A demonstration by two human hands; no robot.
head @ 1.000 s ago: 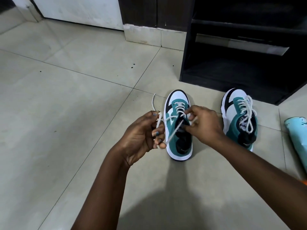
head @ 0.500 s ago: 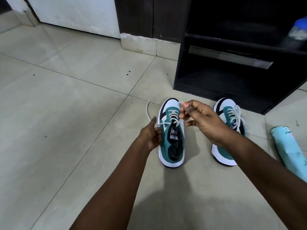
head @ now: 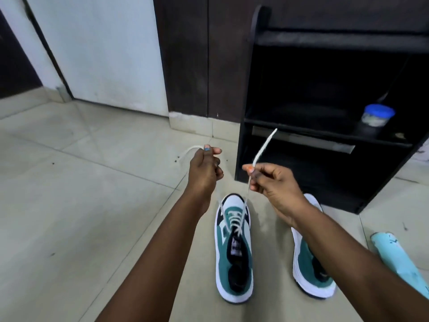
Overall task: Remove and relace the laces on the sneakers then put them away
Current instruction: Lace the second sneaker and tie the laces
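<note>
On the tiled floor, centre: lace-tightening on the teal-and-white suede sneaker [head: 234, 252].
White flat lace [head: 263, 148] runs up from the eyelets; left hand [head: 204, 169] pinches one end, right hand [head: 274, 182] pinches the other, both raised above the toe; pull evenly, match tail lengths; second teal sneaker [head: 308, 268] sits beside it, before the black wooden shelf unit [head: 255, 94].

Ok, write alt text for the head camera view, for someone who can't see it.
Two hands pull a white lace's two ends up from a teal and white sneaker on the tiled floor: left hand, right hand. Its pair sits beside it, before a black shelf unit.
</note>
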